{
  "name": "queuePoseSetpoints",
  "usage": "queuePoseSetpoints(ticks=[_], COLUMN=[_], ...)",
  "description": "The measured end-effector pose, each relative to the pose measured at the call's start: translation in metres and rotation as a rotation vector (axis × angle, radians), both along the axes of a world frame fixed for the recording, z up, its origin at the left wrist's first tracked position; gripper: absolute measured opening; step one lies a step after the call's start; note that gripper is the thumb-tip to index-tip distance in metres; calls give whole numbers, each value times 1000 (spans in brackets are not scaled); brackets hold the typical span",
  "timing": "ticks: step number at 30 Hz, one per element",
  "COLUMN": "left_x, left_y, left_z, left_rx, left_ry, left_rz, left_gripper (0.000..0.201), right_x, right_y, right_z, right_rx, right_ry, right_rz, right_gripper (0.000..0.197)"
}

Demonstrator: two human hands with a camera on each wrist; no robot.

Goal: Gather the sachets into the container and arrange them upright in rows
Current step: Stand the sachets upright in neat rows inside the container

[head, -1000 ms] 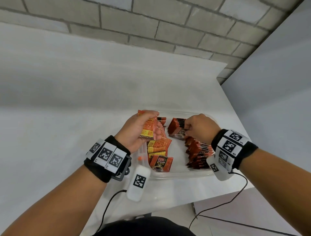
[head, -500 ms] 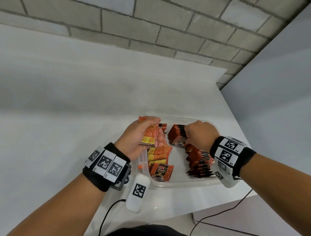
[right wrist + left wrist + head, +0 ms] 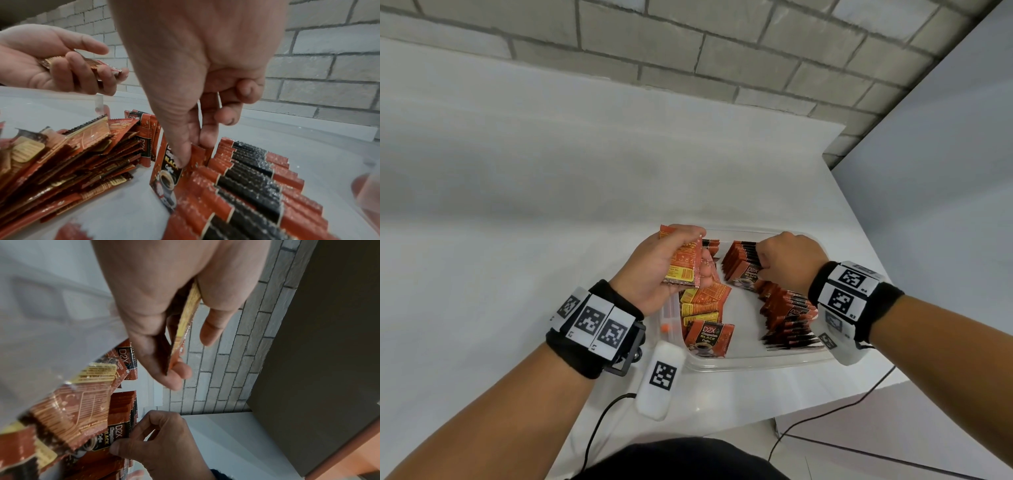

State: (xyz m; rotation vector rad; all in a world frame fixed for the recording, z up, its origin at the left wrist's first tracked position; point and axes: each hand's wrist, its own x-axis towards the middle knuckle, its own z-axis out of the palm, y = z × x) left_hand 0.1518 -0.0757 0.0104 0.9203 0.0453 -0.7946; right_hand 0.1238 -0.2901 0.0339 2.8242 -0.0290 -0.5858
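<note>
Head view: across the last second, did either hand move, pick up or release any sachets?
Barely anything changed. The left hand still holds its small stack of sachets above the container, and the right hand stays pinching the sachet at the end of the upright row. Nothing was taken or released; the loose pile lies as before.

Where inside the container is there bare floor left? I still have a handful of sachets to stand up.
Free: the strip of container floor between the loose pile on the left and the upright row on the right, widest toward the near wall. Crowded: the far end, where the right hand pinches a sachet.
</note>
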Motion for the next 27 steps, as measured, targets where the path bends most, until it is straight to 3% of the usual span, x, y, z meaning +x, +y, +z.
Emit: queuePoseSetpoints(ticks=[12, 16, 18, 24, 27], left_x=[0, -2, -3, -11, -16], left_y=[0, -1, 0, -8, -18], left_z=[0, 0, 0, 15, 21], left_rx=[28, 53, 57, 74, 114], left_ry=[-10, -20, -11, -86, -183], left_rz=[-4, -2, -9, -140, -198], left_gripper=[45, 14, 16, 13, 16], right_x=[-8, -15, -21, -44, -49], right_y=[-6, -11, -12, 16, 25], right_z=[0, 5, 14, 43, 44], right_rx=[84, 175, 302, 944, 1070], right_ry=[-75, -129, -173, -288, -282], right_rz=[-42, -118, -162, -284, -283], right_gripper=[15, 16, 15, 20, 25])
